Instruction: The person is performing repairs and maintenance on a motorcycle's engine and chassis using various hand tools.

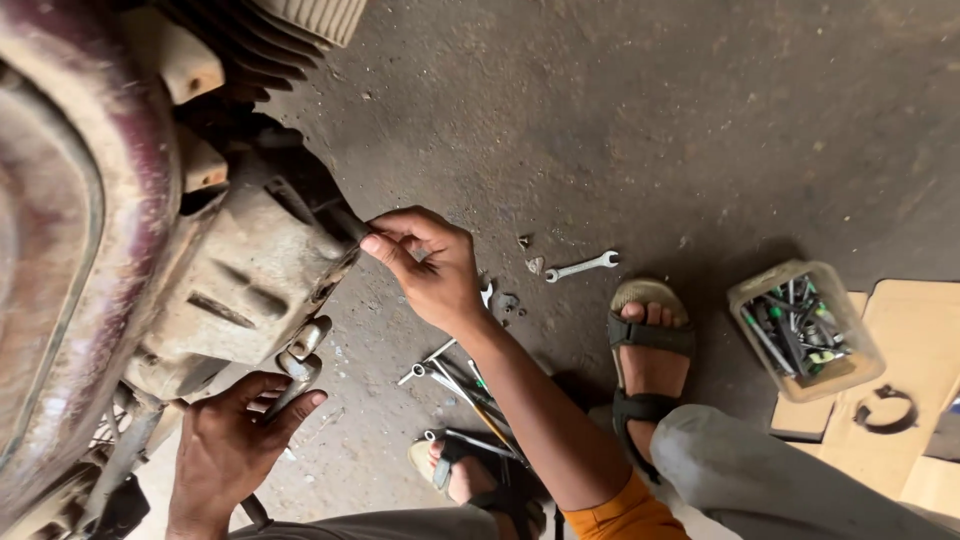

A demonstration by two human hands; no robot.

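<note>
- The engine casing point(250, 290) fills the area just left of both hands, grimy and close, so each hand works directly against it.
- The left hand point(235, 440), low down, curls half-open around the metal lever point(300, 360) under the casing, seemingly to steady it.
- The right hand point(425, 265), higher, pinches thumb and fingers nearly closed on a small part at the casing's edge; what it grips is hidden.
- Right of that hand, a loose spanner point(582, 266) lies on the floor; further right stands a clear tub of tools point(800, 325).
</note>
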